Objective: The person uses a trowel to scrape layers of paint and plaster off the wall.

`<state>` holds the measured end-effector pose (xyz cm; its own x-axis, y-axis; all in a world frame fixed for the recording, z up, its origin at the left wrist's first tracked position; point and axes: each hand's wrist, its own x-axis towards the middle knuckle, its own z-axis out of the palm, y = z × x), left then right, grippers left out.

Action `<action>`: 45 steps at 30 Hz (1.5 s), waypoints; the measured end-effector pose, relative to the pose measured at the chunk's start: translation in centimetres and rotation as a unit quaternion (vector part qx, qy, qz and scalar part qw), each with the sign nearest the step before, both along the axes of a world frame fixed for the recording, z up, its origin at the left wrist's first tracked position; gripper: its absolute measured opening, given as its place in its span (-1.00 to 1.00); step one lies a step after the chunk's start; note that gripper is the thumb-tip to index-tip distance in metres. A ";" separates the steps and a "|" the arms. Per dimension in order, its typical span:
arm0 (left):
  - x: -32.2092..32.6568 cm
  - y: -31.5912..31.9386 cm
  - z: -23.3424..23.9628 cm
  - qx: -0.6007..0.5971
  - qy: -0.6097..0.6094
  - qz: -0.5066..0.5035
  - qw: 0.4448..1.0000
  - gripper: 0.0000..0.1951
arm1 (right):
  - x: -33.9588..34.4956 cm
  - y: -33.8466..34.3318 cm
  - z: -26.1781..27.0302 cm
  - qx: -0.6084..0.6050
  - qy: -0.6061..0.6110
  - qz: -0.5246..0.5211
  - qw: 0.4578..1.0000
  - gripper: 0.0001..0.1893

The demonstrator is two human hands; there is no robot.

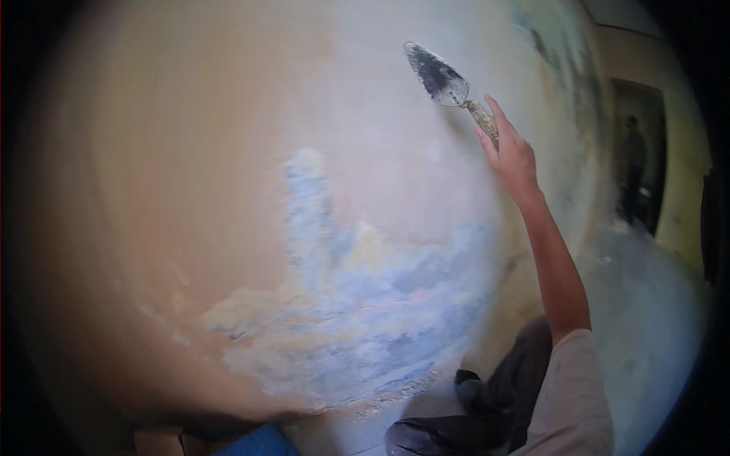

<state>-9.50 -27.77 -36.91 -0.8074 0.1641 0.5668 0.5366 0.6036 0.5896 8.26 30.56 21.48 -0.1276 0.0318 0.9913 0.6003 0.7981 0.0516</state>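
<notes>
My right hand (516, 162) holds a pointing trowel by its worn, plaster-crusted handle (483, 121). The trowel's pointed metal blade (438, 77) is tipped up and to the left in front of the wall (365, 114), with dark and pale smears on its face. Whether the blade touches the wall, I cannot tell. Lower on the wall, a rough bluish-white patch (365, 319) spreads sideways, with an upright strip (308, 211) rising from it. Around it the surface is smoother and beige to pinkish. My left hand is out of view.
Pale crumbled debris (402, 393) lies along the foot of the wall. A cardboard box (159, 442) and a blue object (259, 443) stand at the bottom left. My dark-trousered legs (490, 407) are low in view. Far right, a person (634, 165) stands in a doorway.
</notes>
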 end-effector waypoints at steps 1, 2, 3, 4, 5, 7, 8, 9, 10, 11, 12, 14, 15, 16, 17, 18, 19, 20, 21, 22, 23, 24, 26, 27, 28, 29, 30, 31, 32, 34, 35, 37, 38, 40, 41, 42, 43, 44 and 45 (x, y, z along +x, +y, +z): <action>-0.8 1.1 0.4 -0.001 0.005 -0.030 1.000 -0.49 | 2.8 3.0 -1.4 -0.003 0.004 -0.026 1.000 -0.39; -1.4 2.6 0.9 -0.001 0.010 -0.058 0.998 -0.49 | 6.2 6.7 -3.1 -0.022 0.022 -0.035 0.999 -0.41; -2.0 3.9 1.4 -0.001 0.015 -0.084 0.996 -0.49 | 9.7 9.6 -4.6 -0.041 0.042 -0.040 0.997 -0.43; -2.2 4.7 1.8 -0.004 0.018 -0.102 0.995 -0.49 | 12.6 11.1 -6.1 -0.147 0.042 -0.110 0.982 -0.45; -2.2 5.3 2.1 -0.005 0.020 -0.119 0.993 -0.50 | 15.7 12.4 -7.9 -0.250 0.042 -0.176 0.951 -0.47; -2.5 7.8 2.5 0.002 0.022 -0.171 0.985 -0.50 | 27.1 18.3 -14.1 -0.324 -0.021 -0.286 0.902 -0.49; -2.5 9.2 2.6 0.007 0.023 -0.189 0.982 -0.50 | 32.0 19.7 -17.1 -0.406 -0.071 -0.356 0.839 -0.50; -2.3 10.6 2.6 0.013 0.023 -0.202 0.979 -0.50 | 36.0 20.2 -19.9 -0.477 -0.125 -0.390 0.778 -0.50; -1.5 11.4 2.7 0.018 0.024 -0.202 0.979 -0.50 | 38.3 19.8 -23.5 -0.493 -0.117 -0.440 0.741 -0.45; -0.7 12.5 2.6 0.025 0.022 -0.209 0.977 -0.50 | 41.3 19.4 -26.1 -0.496 -0.222 -0.513 0.664 -0.34; 0.0 13.7 2.1 0.034 0.016 -0.221 0.975 -0.50 | 44.4 19.1 -27.4 -0.584 -0.276 -0.535 0.544 -0.46; 1.4 16.2 1.6 0.053 0.008 -0.253 0.966 -0.50 | 52.0 17.9 -29.2 -0.807 -0.203 -0.396 0.388 -0.62; 2.6 16.4 1.3 0.057 0.006 -0.248 0.967 -0.50 | 51.8 17.4 -30.3 -0.863 -0.112 -0.302 0.390 -0.69; 4.4 17.0 0.9 0.064 0.001 -0.246 0.967 -0.50 | 52.8 16.5 -31.2 -0.900 -0.017 -0.206 0.383 -0.74; 6.3 18.2 0.4 0.076 -0.007 -0.252 0.965 -0.50 | 55.4 15.4 -32.1 -0.907 0.030 -0.156 0.389 -0.72; 7.9 19.5 -0.1 0.089 -0.012 -0.257 0.962 -0.50 | 58.0 14.6 -32.8 -0.909 0.077 -0.104 0.395 -0.70; 9.4 20.5 -0.4 0.099 -0.015 -0.255 0.962 -0.50 | 59.5 14.0 -32.6 -0.910 0.074 -0.107 0.395 -0.73; 10.6 21.5 -0.7 0.108 -0.015 -0.254 0.961 -0.50 | 61.1 13.6 -32.7 -0.910 0.073 -0.108 0.393 -0.75; 11.3 22.8 -0.9 0.119 -0.016 -0.260 0.958 -0.50 | 64.0 13.3 -33.2 -0.884 -0.013 -0.224 0.410 -0.74; 11.7 24.2 -1.2 0.131 -0.019 -0.271 0.953 -0.50 | 68.4 12.7 -33.1 -0.838 -0.093 -0.342 0.415 -0.72; 12.3 25.3 -1.5 0.142 -0.024 -0.282 0.949 -0.50 | 72.9 11.7 -32.3 -0.799 -0.147 -0.412 0.412 -0.67; 13.1 25.5 -1.8 0.145 -0.031 -0.287 0.946 -0.50 | 75.7 10.8 -31.7 -0.756 -0.207 -0.474 0.401 -0.62; 14.9 23.2 -1.2 0.125 -0.029 -0.273 0.953 -0.50 | 76.6 9.4 -32.0 -0.501 -0.285 -0.687 0.443 -0.47; 15.0 22.2 -1.2 0.117 -0.034 -0.282 0.952 -0.50 | 77.8 8.6 -29.8 -0.563 -0.225 -0.680 0.414 -0.38; 15.1 21.5 -1.3 0.108 -0.041 -0.295 0.949 -0.49 | 79.2 8.0 -26.7 -0.619 -0.161 -0.671 0.376 -0.29; 16.4 19.3 -0.6 0.086 -0.044 -0.286 0.954 -0.49 | 76.4 8.4 -25.6 -0.551 -0.187 -0.683 0.442 -0.24; 17.6 17.5 -0.5 0.069 -0.056 -0.293 0.952 -0.49 | 75.1 8.2 -23.2 -0.470 -0.284 -0.719 0.427 -0.33; 18.5 15.8 -0.3 0.053 -0.071 -0.305 0.948 -0.49 | 74.7 8.0 -21.4 -0.434 -0.327 -0.717 0.437 -0.46; 18.7 15.3 -0.7 0.047 -0.090 -0.331 0.938 -0.49 | 77.1 7.8 -17.0 -0.564 -0.195 -0.629 0.498 -0.62; 19.4 15.4 0.3 -0.063 -0.086 -0.432 0.896 -0.45 | 70.5 9.7 -13.6 -0.621 -0.139 -0.529 0.562 -0.81; 18.8 16.9 -2.2 -0.126 -0.036 -0.471 0.872 -0.41 | 68.4 11.2 -11.6 -0.635 -0.146 -0.507 0.564 -0.80; 16.6 16.7 -11.6 -0.104 -0.056 -0.410 0.904 -0.32 | 64.5 14.5 -8.6 -0.630 -0.138 -0.478 0.596 -0.80; 17.9 16.7 -9.6 -0.123 -0.065 -0.357 0.924 -0.33 | 61.6 14.9 -7.2 -0.667 -0.122 -0.444 0.586 -0.79; 19.0 15.4 -9.8 -0.106 -0.176 -0.253 0.946 -0.35 | 56.1 16.4 -5.3 -0.733 -0.065 -0.348 0.580 -0.77; 19.2 15.1 -10.4 -0.060 -0.274 -0.147 0.949 -0.36 | 54.0 17.3 -5.2 -0.758 -0.021 -0.291 0.584 -0.78; 19.2 14.9 -10.9 -0.067 -0.275 -0.135 0.949 -0.36 | 51.4 18.1 -5.8 -0.763 -0.030 -0.285 0.579 -0.78; 18.9 14.2 -11.6 -0.097 -0.275 -0.151 0.945 -0.36 | 48.6 18.3 -6.3 -0.733 -0.072 -0.258 0.626 -0.71; 17.8 12.8 -12.3 -0.128 -0.274 -0.168 0.938 -0.35 | 46.4 18.6 -7.4 -0.699 -0.112 -0.228 0.668 -0.64; 17.1 11.7 -13.2 -0.153 -0.275 -0.182 0.932 -0.34 | 44.6 19.6 -8.0 -0.701 -0.124 -0.225 0.666 -0.64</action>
